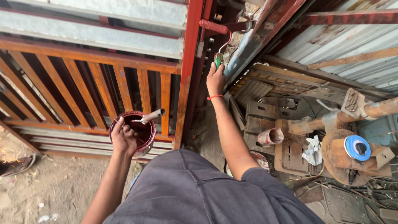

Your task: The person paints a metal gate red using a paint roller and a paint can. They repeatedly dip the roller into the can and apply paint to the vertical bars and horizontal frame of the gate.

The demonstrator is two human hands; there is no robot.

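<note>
Overhead, right hand (215, 79) grips a green-handled roller (218, 41) (red-coated); left hand (123, 139) clasps a round paint tin (133, 132).

Dark red paint tin (143, 132), red roller (213, 26) with green handle, orange-barred gate (124, 83), red wristband (215, 97).

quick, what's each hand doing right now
Left hand: closed, holding the red paint can by its rim.
Right hand: closed around the green handle of the paint roller.
</note>
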